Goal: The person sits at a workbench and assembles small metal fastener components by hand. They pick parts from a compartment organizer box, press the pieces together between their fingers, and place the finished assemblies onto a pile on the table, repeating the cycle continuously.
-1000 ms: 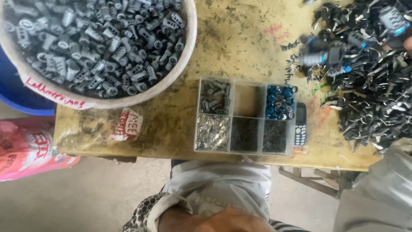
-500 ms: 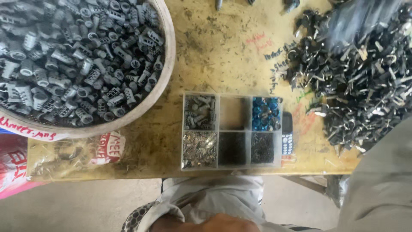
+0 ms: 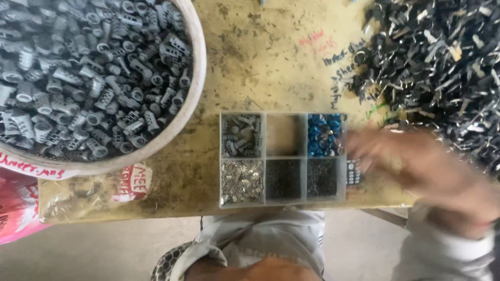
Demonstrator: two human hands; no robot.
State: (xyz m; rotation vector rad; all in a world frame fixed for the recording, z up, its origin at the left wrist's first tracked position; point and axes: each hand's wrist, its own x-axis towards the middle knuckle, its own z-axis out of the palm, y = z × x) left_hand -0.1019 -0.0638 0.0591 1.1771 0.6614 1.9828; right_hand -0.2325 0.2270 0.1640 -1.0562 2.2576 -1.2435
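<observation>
Our right hand [image 3: 416, 166] is a blur at about four o'clock, reaching in from the right edge with its fingers [image 3: 364, 148] over the right rim of the divided tray [image 3: 283, 156] and the small keypad phone [image 3: 353, 171] lying just beside it; we cannot tell whether the fingers are spread or pinched on anything. Our left hand is out of view. The tray sits at about six o'clock on the worn yellow table [image 3: 260, 62], with six compartments: grey sleeves [image 3: 240, 135] top left, an empty one top middle, blue pieces [image 3: 323, 134] top right, shiny metal bits [image 3: 241, 179] bottom left and dark small parts in the other two. At ten o'clock a big bowl [image 3: 195, 78] holds grey plastic sleeves. At two o'clock lies a loose heap of dark metal clips [image 3: 442, 67].
</observation>
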